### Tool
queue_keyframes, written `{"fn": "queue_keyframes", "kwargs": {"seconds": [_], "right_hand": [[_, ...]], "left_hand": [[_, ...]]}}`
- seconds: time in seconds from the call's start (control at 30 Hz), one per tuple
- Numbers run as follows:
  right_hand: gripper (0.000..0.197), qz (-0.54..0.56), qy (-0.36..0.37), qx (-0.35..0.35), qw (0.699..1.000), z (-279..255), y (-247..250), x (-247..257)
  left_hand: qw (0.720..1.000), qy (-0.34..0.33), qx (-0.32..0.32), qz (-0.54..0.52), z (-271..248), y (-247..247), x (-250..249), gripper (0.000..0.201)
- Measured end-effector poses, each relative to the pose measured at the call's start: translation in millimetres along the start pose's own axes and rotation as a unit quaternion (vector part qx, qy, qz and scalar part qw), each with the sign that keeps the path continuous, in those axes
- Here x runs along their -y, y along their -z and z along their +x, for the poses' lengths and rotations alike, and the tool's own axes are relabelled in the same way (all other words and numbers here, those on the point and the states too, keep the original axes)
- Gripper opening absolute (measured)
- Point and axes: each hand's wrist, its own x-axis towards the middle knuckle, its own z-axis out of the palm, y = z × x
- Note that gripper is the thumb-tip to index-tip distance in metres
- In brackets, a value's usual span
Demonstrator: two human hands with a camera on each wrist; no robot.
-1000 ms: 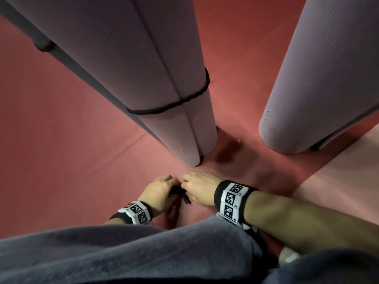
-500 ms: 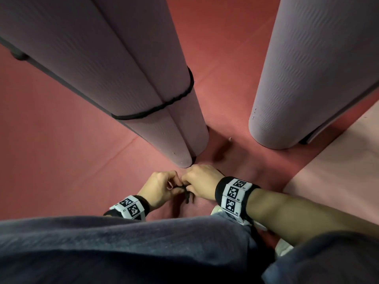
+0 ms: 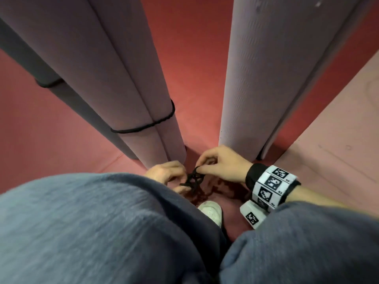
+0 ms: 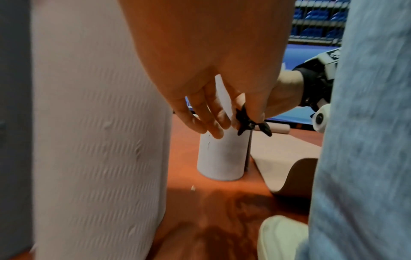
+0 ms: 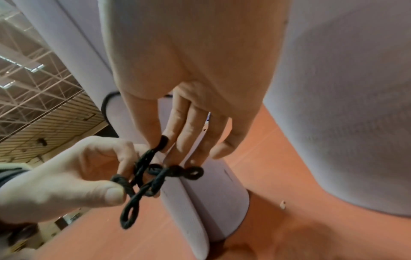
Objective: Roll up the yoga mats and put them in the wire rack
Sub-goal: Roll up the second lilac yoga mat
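Note:
Two rolled lilac yoga mats stand upright on the red floor. The left mat (image 3: pixel 127 83) has a black elastic band (image 3: pixel 143 128) around its lower end; the right mat (image 3: pixel 258 78) shows no band. Between their bases both hands hold a tangle of black elastic bands (image 3: pixel 193 179). My left hand (image 3: pixel 180 181) pinches one loop between thumb and finger, partly hidden by my knee. My right hand (image 3: pixel 202 167) pinches another loop from above. In the right wrist view the tangle (image 5: pixel 151 177) hangs between the right hand (image 5: pixel 164 146) and the left hand (image 5: pixel 120 184).
A flat pink mat (image 3: pixel 338 130) lies on the floor at the right. A dark grey rolled mat (image 3: pixel 24 58) leans behind the left lilac mat. My grey trouser legs (image 3: pixel 102 232) and a white shoe (image 3: pixel 211 210) fill the foreground.
Both hands have risen from the floor and moved towards the right mat's base, and the bands now hang as a tangle between them. The view has shifted closer.

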Motion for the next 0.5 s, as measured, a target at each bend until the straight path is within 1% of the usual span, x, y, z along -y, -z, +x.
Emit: {"fn": "queue_keyframes", "kwargs": {"seconds": [0.07,0.1,0.13,0.17,0.23,0.33,0.43,0.5], "right_hand": [[0.004,0.035,-0.001,-0.012,0.999,-14.4,16.7,17.3],[0.003,0.041,0.005,-0.017,0.999,-21.0,25.4,27.0],[0.004,0.039,0.013,-0.023,0.999,-27.2,34.0,37.7],[0.007,0.039,0.022,-0.029,0.999,-33.9,43.2,49.7],[0.014,0.052,0.034,-0.032,0.998,-46.9,60.5,74.2],[0.016,0.086,0.05,-0.039,0.994,-68.6,85.8,111.8],[0.011,0.174,0.075,-0.046,0.981,-90.9,108.2,145.7],[0.015,0.211,0.085,-0.072,0.971,-103.8,124.1,167.4]], "left_hand": [[0.995,-0.084,-0.001,0.056,8.9,12.9,-14.5,0.016],[0.987,-0.131,0.002,0.091,13.9,20.3,-21.6,0.014],[0.978,-0.168,0.006,0.123,19.1,28.3,-29.3,0.012],[0.971,-0.19,0.007,0.148,24.5,37.8,-38.8,0.011],[0.967,-0.196,-0.011,0.164,32.9,57.7,-60.1,0.022],[0.971,-0.189,-0.083,0.116,44.4,85.7,-94.0,0.035],[0.962,-0.193,-0.173,0.086,62.3,114.5,-126.6,0.038],[0.949,-0.195,-0.238,0.06,72.0,137.0,-149.2,0.036]]}}
